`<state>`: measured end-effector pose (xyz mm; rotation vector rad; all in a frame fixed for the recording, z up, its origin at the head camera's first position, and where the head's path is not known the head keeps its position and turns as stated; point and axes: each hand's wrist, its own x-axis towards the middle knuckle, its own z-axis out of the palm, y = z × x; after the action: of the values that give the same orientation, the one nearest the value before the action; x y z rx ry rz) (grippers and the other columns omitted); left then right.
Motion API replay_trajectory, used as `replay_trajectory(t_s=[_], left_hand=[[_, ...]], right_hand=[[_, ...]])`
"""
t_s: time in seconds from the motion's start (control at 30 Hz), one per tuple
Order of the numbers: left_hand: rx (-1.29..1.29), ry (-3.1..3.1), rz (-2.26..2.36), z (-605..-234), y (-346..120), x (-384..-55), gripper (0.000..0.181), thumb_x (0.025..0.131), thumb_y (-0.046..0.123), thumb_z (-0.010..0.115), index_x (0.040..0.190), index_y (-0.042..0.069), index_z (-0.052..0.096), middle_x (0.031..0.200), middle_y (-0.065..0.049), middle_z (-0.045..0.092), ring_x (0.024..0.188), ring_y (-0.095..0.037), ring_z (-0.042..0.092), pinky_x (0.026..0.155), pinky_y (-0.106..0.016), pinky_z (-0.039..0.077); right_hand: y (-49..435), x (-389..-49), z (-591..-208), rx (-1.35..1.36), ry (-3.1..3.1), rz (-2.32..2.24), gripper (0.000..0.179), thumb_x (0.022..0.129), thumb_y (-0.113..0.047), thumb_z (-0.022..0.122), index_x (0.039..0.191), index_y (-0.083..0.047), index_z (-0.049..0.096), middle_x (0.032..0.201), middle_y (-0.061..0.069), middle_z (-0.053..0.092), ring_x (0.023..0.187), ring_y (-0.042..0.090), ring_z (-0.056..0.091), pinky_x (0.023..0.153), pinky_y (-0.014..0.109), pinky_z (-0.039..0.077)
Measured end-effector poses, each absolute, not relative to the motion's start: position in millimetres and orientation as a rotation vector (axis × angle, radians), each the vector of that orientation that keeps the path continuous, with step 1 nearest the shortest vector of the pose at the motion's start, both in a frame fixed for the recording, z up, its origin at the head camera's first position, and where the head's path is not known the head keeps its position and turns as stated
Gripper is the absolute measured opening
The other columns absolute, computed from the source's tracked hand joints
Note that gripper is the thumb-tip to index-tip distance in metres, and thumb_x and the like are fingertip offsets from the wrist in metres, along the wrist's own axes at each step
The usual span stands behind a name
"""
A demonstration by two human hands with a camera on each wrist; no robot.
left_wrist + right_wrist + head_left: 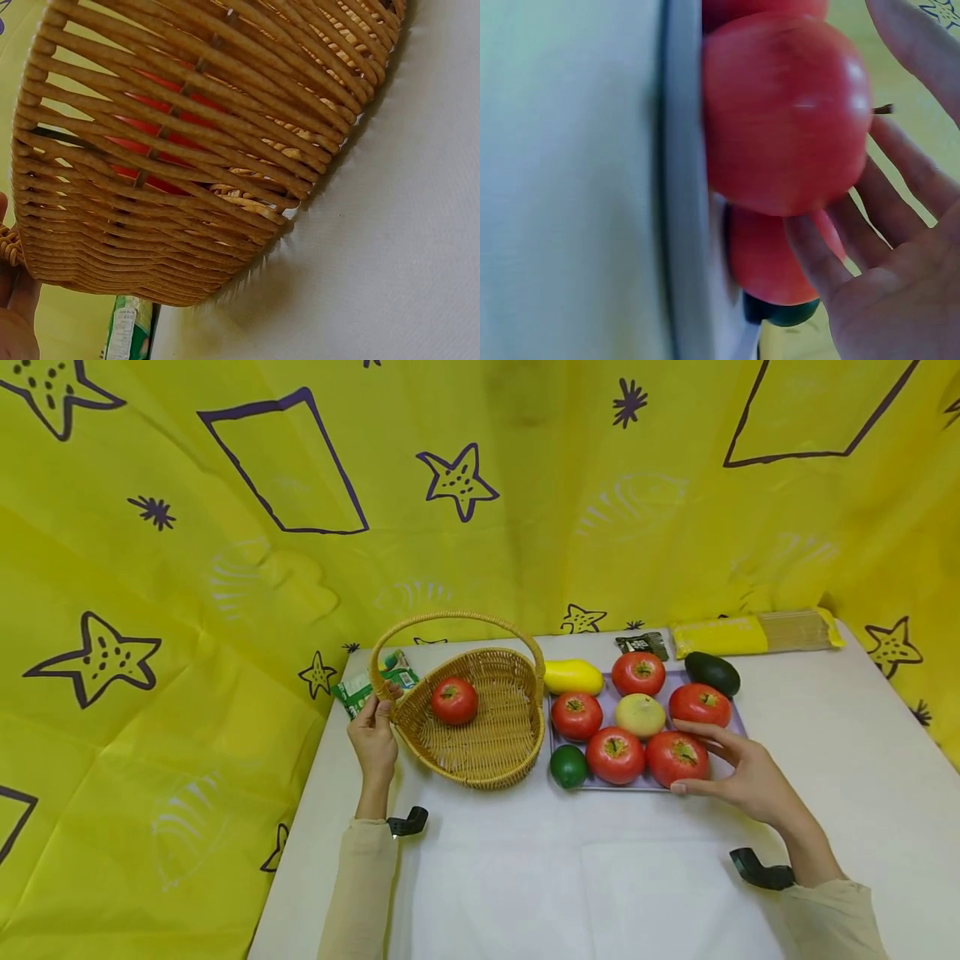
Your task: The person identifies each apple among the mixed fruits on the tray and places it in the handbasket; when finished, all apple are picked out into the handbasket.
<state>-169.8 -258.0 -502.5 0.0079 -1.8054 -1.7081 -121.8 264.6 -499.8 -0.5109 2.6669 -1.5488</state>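
My left hand [372, 745] grips the base of the handle on the left side of a wicker basket [495, 772]. One red apple [454, 701] lies inside that basket; in the left wrist view its red shows through the weave [180, 225]. On the right, my right hand [742, 772] reaches around the near-right apple [677, 758] on a pale purple tray [738, 724]. Seen from the right wrist, the fingers [889, 206] are spread beside this apple [787, 112], the thumb apart from it. Whether the fingertips touch it is hard to tell.
The tray also bears several apples [615, 756], a pale yellow round fruit [640, 716], a dark green avocado [712, 674], a green lime-like fruit [568, 767] and a yellow oblong one [573, 677]. Behind lie a noodle pack [757, 633] and a dark packet [642, 645]; a green packet [352, 693] is left.
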Motion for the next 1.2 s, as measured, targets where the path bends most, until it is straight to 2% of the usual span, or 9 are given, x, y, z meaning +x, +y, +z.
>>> replay_trajectory(t_s=[0.07,0.27,0.63,0.93,1.2], left_hand=[[0.008,-1.804,-1.710,-503,-258,-170,0.034,0.108,0.006,0.057,0.136,-0.014,0.065,0.123,-0.037,0.070,0.116,-0.007,0.071,0.105,-0.022,0.055],[0.009,-1.803,-1.706,-503,-258,-170,0.034,0.108,0.005,0.057,0.136,-0.014,0.065,0.122,-0.039,0.069,0.116,-0.006,0.071,0.104,-0.021,0.055],[-0.002,-1.802,-1.705,-504,-259,-169,0.032,0.109,0.005,0.057,0.134,-0.011,0.067,0.121,-0.037,0.070,0.115,-0.007,0.072,0.103,-0.021,0.055],[-0.018,-1.801,-1.704,-504,-259,-169,0.034,0.109,0.005,0.056,0.137,-0.012,0.065,0.122,-0.038,0.069,0.117,-0.008,0.072,0.105,-0.021,0.055],[-0.007,-1.795,-1.719,-503,-258,-169,0.033,0.108,0.006,0.058,0.136,-0.008,0.067,0.123,-0.035,0.071,0.115,-0.007,0.072,0.105,-0.023,0.055]], right_hand=[[264,-121,-503,-0.513,2.673,-1.557,0.078,0.077,-0.010,0.096,0.147,-0.008,0.062,0.146,-0.023,0.060,0.130,-0.020,0.042,0.101,-0.002,0.036],[263,-121,-510,-0.496,2.718,-1.542,0.080,0.075,-0.013,0.098,0.147,-0.011,0.063,0.142,-0.031,0.058,0.129,-0.023,0.039,0.101,-0.004,0.034],[258,-120,-512,-0.460,2.791,-1.512,0.081,0.069,-0.013,0.101,0.142,-0.012,0.066,0.140,-0.022,0.064,0.126,-0.021,0.041,0.099,-0.004,0.032],[259,-119,-515,-0.476,2.834,-1.472,0.081,0.070,-0.016,0.101,0.143,-0.013,0.065,0.134,-0.033,0.059,0.121,-0.020,0.042,0.096,-0.004,0.032],[258,-117,-514,-0.444,2.848,-1.482,0.081,0.069,-0.016,0.102,0.142,-0.013,0.066,0.136,-0.022,0.062,0.123,-0.021,0.041,0.096,-0.006,0.032]])
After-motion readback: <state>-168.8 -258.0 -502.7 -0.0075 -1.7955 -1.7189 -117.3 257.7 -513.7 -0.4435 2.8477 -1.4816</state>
